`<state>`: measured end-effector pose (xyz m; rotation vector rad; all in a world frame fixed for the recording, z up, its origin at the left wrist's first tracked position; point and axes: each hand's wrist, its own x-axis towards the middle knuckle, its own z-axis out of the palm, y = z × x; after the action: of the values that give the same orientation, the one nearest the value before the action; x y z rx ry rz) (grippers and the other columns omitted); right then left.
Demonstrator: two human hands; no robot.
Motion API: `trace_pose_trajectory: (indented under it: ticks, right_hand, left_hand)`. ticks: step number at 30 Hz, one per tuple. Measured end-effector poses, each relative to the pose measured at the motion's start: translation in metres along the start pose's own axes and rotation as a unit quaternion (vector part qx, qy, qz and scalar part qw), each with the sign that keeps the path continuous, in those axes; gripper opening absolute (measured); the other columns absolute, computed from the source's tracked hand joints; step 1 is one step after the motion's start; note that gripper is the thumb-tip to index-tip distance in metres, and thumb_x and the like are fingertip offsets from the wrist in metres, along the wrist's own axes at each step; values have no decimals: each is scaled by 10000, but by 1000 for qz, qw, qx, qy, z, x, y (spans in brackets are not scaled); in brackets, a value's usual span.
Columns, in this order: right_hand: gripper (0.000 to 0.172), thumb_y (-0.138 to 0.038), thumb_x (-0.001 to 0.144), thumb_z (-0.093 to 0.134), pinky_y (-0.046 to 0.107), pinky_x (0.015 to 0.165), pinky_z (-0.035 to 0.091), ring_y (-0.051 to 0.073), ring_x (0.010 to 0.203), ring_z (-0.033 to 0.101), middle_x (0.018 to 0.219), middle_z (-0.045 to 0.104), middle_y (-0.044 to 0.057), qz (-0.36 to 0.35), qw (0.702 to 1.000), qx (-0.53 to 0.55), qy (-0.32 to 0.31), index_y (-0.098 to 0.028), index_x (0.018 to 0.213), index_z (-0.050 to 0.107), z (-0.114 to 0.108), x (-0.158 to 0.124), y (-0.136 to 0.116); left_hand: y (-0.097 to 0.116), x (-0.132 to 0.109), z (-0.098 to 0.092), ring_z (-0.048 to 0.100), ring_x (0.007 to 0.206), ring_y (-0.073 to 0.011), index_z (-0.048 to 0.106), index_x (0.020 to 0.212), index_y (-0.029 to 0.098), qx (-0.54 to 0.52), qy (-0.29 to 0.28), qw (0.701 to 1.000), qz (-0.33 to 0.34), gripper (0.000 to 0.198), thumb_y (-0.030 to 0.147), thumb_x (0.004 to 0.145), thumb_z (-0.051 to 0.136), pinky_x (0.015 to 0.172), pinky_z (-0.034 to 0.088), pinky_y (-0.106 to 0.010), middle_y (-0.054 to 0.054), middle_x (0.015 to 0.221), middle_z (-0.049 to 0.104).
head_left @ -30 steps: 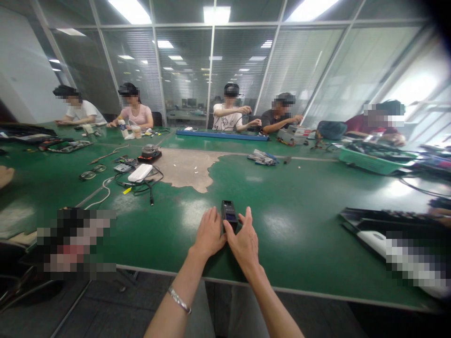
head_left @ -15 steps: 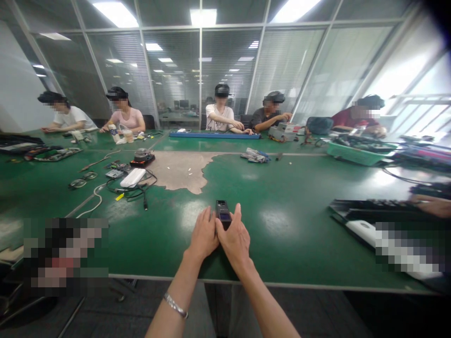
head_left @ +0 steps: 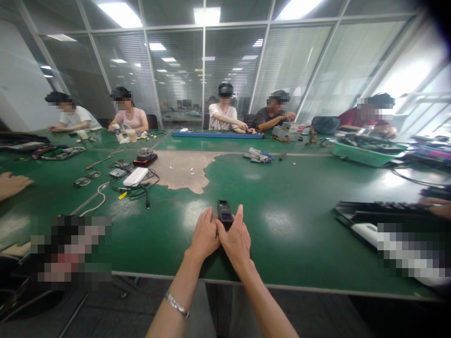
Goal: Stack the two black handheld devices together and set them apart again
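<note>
A small black device (head_left: 223, 211) with a bluish panel lies on the green table (head_left: 299, 220) near the front edge. My left hand (head_left: 206, 237) lies against its left side and my right hand (head_left: 235, 239) against its right side. The fingers of both are pressed together around the device's near end, which they hide. A silver bracelet (head_left: 176, 305) circles my left wrist.
A white box with black cables (head_left: 136, 177) lies at the left, beside a worn brown patch (head_left: 183, 171) of table. Black keyboards (head_left: 380, 213) are at the right, a green tray (head_left: 366, 155) behind them. Several people sit along the far side. Another person's hand (head_left: 12, 184) rests at the left edge.
My two hands have closed in from a spread pose onto the black device's sides. Another person's hand has come into view at the left edge.
</note>
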<state>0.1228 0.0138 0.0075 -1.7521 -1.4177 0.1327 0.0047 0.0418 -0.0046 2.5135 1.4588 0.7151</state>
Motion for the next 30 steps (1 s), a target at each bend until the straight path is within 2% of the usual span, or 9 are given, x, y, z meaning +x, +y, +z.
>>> trace_pose_trajectory:
  ticks: [9, 21, 30]
  right_hand:
    - [925, -522, 905, 544, 463, 907, 511, 345, 1115, 653, 1239, 690, 190, -2, 999, 46, 6, -72, 1598, 128, -6, 5, -5]
    - [955, -504, 892, 592, 477, 941, 503, 355, 1166, 639, 1284, 673, 196, -9, 997, 70, 30, -93, 1607, 112, -23, 15, -15]
    - [976, -531, 901, 582, 475, 928, 512, 362, 1159, 640, 1290, 672, 195, -9, 998, 34, 46, -89, 1611, 79, -29, 24, 3]
  left_hand:
    - [-3, -1, 4, 377, 1455, -346, 501, 1387, 146, -16, 14, 1000, 5, 471, 250, 928, 511, 1191, 315, -595, -208, 1552, 420]
    - [0, -1, 1, 376, 1461, -336, 444, 1445, 150, 4, 13, 1000, 12, 516, 343, 975, 533, 1196, 307, -567, -218, 1539, 428]
    - [2, -1, -1, 349, 1479, -330, 501, 1368, 174, 2, 18, 1000, 6, 475, 429, 976, 585, 1207, 298, -553, -199, 1555, 416]
